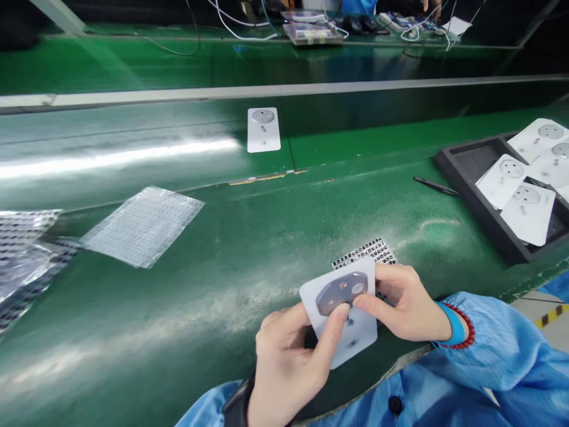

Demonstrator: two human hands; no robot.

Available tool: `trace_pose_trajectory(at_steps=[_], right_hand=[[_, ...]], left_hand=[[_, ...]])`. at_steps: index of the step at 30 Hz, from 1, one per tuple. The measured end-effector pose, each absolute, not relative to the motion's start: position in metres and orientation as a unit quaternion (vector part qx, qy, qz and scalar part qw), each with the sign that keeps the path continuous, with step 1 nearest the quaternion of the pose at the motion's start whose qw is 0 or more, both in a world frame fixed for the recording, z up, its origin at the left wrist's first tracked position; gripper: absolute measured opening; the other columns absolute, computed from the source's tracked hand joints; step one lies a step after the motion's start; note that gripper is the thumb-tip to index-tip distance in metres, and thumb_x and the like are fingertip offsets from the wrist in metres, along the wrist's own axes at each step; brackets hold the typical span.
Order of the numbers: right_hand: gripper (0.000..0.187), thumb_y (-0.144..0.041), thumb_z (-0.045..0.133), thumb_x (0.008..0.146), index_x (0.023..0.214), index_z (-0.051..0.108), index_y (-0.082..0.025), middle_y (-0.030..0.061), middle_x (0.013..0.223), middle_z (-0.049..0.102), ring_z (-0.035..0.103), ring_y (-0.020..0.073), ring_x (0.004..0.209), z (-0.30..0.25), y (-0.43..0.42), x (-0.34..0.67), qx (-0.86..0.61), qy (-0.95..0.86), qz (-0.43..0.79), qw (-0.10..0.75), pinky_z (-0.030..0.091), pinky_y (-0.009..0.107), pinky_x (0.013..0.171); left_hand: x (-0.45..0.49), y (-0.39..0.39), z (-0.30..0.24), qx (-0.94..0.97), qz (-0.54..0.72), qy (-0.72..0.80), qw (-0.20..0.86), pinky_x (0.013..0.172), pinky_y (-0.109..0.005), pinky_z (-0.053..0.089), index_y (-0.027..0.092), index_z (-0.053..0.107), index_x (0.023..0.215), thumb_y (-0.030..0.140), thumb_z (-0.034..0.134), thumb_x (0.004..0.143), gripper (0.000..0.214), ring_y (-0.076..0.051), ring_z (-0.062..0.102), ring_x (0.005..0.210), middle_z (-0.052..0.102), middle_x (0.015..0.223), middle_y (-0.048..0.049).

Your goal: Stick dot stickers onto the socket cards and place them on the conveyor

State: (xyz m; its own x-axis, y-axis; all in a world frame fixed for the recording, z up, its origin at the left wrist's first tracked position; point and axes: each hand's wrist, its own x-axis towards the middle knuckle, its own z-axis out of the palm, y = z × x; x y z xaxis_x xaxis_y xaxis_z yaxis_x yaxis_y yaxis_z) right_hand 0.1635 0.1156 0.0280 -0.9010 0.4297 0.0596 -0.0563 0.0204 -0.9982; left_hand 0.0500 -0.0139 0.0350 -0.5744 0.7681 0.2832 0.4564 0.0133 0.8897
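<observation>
Close to the front edge of the bench, both hands grip one white card with rounded corners and a grey rounded plate at its upper part. My left hand has its thumb on the plate's lower edge and its fingers behind the card. On the other side, my right hand pinches the card's right edge, thumb on the plate near a small round spot. Just behind the card lies a sheet of small black dots, partly covered by the card and right hand.
A black tray at right holds several similar cards, with tweezers beside it. Another card lies farther back on the belt. Left are a bubbly clear sheet and dotted sheets. Cables and a co-worker's hand appear behind.
</observation>
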Motion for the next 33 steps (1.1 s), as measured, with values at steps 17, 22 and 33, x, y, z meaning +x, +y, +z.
trace_pose_trajectory(at_steps=[17, 22, 33], right_hand=[[0.007, -0.021, 0.067, 0.081, 0.082, 0.066, -0.014, 0.0017, 0.066, 0.064, 0.056, 0.0111, 0.058, 0.025, 0.116, 0.164, -0.155, -0.708, 0.667, 0.170, 0.049, 0.022, 0.055], [0.008, -0.023, 0.068, 0.081, 0.079, 0.067, -0.015, 0.0020, 0.066, 0.064, 0.056, 0.0116, 0.057, 0.024, 0.117, 0.164, -0.138, -0.727, 0.647, 0.186, 0.048, 0.023, 0.054], [0.007, -0.022, 0.067, 0.082, 0.080, 0.068, -0.015, 0.0020, 0.066, 0.065, 0.057, 0.0111, 0.056, 0.025, 0.116, 0.164, -0.132, -0.737, 0.633, 0.199, 0.048, 0.022, 0.052]], left_hand=[[0.056, -0.016, 0.035, 0.457, 0.542, 0.693, 0.129, 0.040, -0.015, 0.043, 0.020, 0.061, 0.075, 0.007, 0.061, 0.080, 0.013, -0.006, 0.052, 0.039, 0.063, 0.056, 0.0062], [0.057, -0.017, 0.035, 0.459, 0.551, 0.684, 0.132, 0.040, -0.014, 0.045, 0.021, 0.061, 0.078, 0.008, 0.062, 0.079, 0.013, -0.006, 0.053, 0.038, 0.063, 0.056, 0.0076], [0.060, -0.018, 0.036, 0.433, 0.551, 0.702, 0.128, 0.037, -0.018, 0.046, 0.023, 0.062, 0.071, 0.011, 0.061, 0.079, 0.015, -0.008, 0.049, 0.033, 0.058, 0.049, 0.0071]])
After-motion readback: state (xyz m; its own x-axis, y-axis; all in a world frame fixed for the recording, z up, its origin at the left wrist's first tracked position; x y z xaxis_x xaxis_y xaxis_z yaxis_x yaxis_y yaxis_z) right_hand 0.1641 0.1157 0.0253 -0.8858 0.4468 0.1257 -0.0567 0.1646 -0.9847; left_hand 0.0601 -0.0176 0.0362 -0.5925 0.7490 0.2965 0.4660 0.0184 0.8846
